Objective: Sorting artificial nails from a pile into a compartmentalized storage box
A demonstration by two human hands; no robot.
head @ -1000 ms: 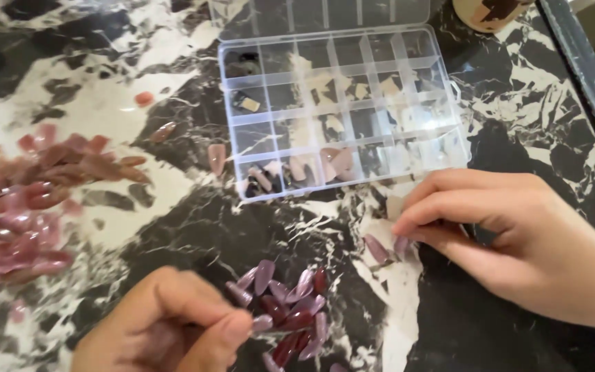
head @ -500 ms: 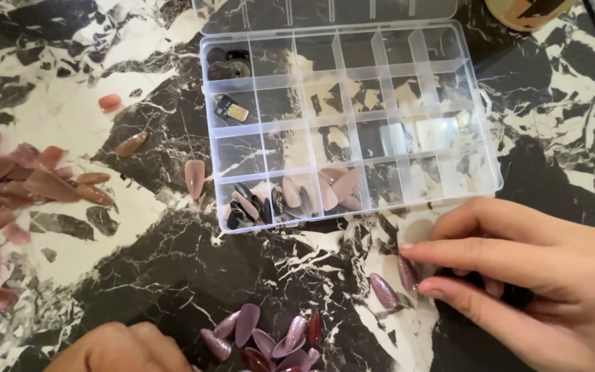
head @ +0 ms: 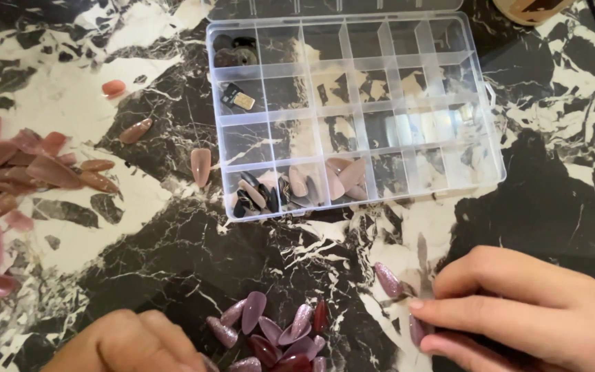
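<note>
Right grip (head: 518, 313) pinches a mauve press-on nail (head: 417, 329) between thumb and forefinger, low over the worktop (head: 559, 207), likely to lift it clear of the glittery nail (head: 387, 280) beside it. Left hand (head: 129, 342) rests curled by the purple nail pile (head: 277, 334); its hold is hidden. Compared with half a second ago, the right hand sits lower and nearer, and the clear organiser box (head: 480, 131) appears farther up.

Bright, even light with glare on the clear plastic organizer box (head: 408, 131); left edge slightly blurred.
</note>
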